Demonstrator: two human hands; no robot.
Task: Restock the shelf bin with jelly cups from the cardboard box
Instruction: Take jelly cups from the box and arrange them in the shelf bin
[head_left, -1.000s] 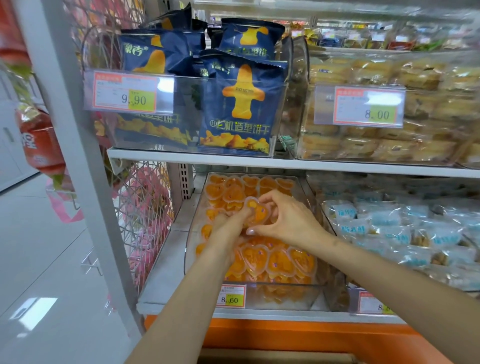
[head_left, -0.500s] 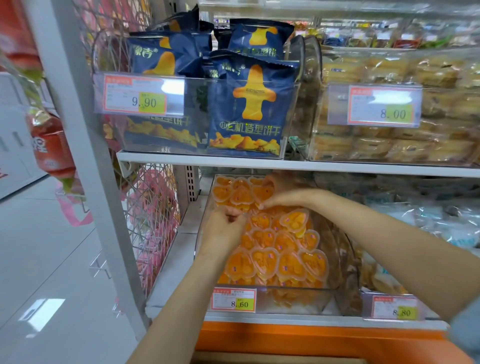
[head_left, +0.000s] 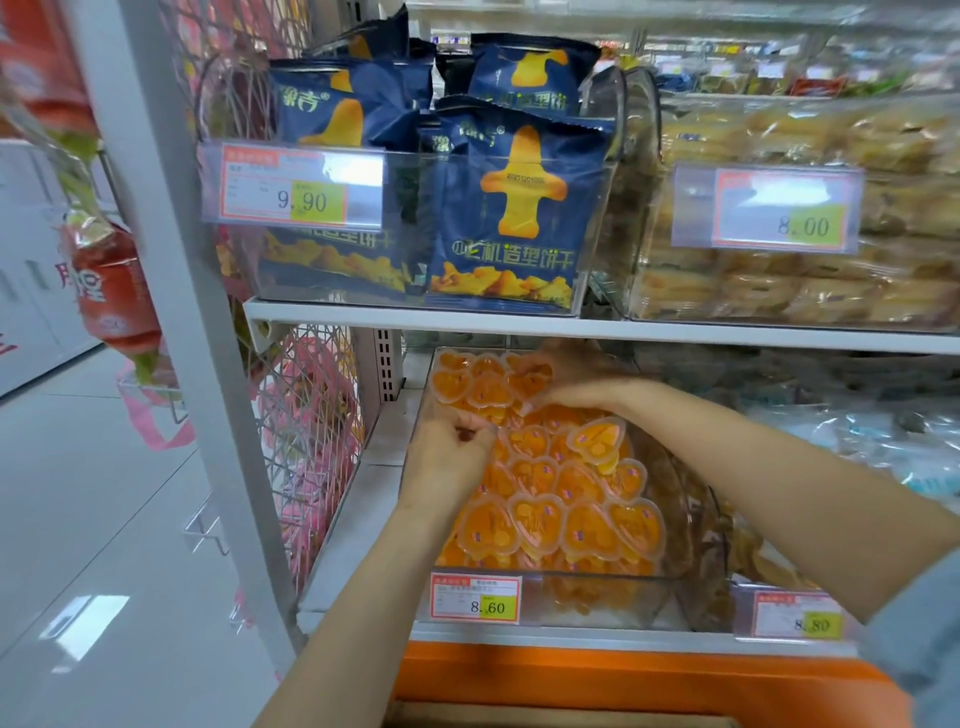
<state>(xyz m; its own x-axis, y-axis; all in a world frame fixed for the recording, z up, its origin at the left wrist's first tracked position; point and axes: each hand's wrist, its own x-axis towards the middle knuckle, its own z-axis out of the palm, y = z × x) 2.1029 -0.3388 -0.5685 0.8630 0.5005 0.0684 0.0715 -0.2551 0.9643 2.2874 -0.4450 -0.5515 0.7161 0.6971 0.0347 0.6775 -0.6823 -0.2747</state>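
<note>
A clear shelf bin (head_left: 597, 597) on the lower shelf holds several orange heart-shaped jelly cups (head_left: 535, 519) in rows. One cup (head_left: 597, 439) lies tilted on top of the pile. My left hand (head_left: 449, 457) is at the bin's left side, its fingers curled onto the rim of a jelly cup there. My right hand (head_left: 576, 384) reaches under the upper shelf to the back of the bin, with its fingers laid flat on the rear cups (head_left: 488, 384). A brown cardboard edge (head_left: 561, 719) shows at the bottom of the view.
The upper shelf board (head_left: 571, 327) hangs close above my right hand. It carries bins of blue biscuit bags (head_left: 509, 218) and wrapped cakes (head_left: 779, 291). A white upright post (head_left: 192, 312) and a wire rack (head_left: 306, 426) stand left. Another bin (head_left: 789, 618) adjoins on the right.
Both hands were pinching one cup over the bin's middle. My right hand has since reached to the rear cups, while my left hand stays by the left side. The view shifted left.
</note>
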